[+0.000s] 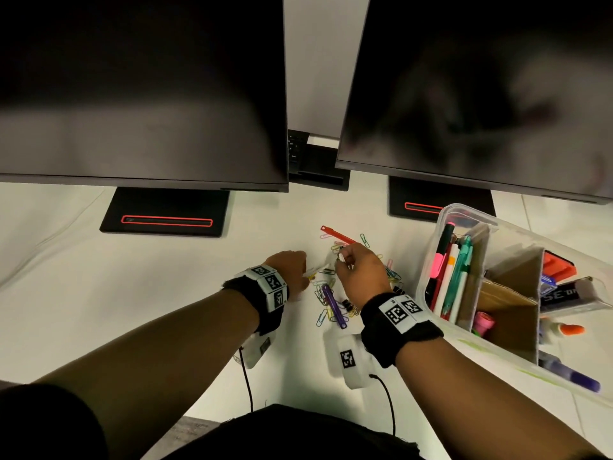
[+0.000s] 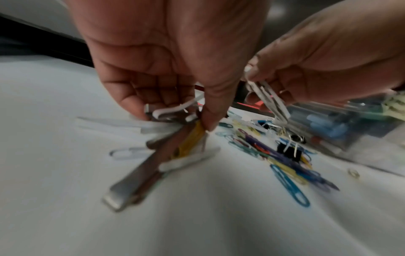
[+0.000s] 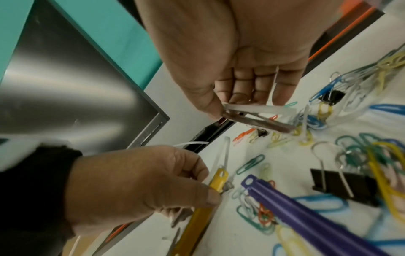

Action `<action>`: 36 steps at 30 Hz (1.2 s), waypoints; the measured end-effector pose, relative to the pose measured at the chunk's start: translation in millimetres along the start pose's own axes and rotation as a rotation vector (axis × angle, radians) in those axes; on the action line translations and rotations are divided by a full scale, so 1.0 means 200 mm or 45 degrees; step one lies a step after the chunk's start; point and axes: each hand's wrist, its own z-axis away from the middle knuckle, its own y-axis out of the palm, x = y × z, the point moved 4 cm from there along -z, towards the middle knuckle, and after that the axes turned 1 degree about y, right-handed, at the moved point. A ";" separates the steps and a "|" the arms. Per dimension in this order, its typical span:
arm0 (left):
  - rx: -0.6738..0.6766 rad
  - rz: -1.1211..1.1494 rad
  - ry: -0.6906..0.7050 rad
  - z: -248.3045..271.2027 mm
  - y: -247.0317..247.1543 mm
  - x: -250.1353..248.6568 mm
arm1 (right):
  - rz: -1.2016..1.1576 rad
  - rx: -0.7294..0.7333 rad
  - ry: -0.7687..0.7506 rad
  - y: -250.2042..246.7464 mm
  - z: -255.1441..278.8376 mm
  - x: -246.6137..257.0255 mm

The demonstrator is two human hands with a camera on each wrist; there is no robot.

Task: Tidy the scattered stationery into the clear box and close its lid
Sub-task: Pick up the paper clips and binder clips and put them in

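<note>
My left hand (image 1: 306, 276) pinches a bundle just above the desk: a yellow plastic fastener bar (image 2: 190, 140), a metal strip (image 2: 140, 175) and white strips. The same left hand (image 3: 210, 188) grips the yellow bar (image 3: 217, 179) in the right wrist view. My right hand (image 1: 340, 258) is held next to it and pinches thin white strips (image 3: 252, 109) together with a brownish metal clip (image 3: 258, 123). Between and below the hands lies a pile of coloured paper clips (image 1: 323, 295) with a purple bar (image 1: 333, 305). The clear box (image 1: 464, 210) stands open to the right.
A red bar (image 1: 336, 234) lies beyond the hands. Black binder clips (image 3: 342, 187) sit among the paper clips. The box holds pens, markers and cardboard dividers (image 1: 510, 293). Two monitors stand behind on black bases (image 1: 164, 212).
</note>
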 end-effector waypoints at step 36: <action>0.180 1.978 -0.249 0.11 -0.08 0.13 | 0.268 0.211 0.077 0.00 0.07 0.05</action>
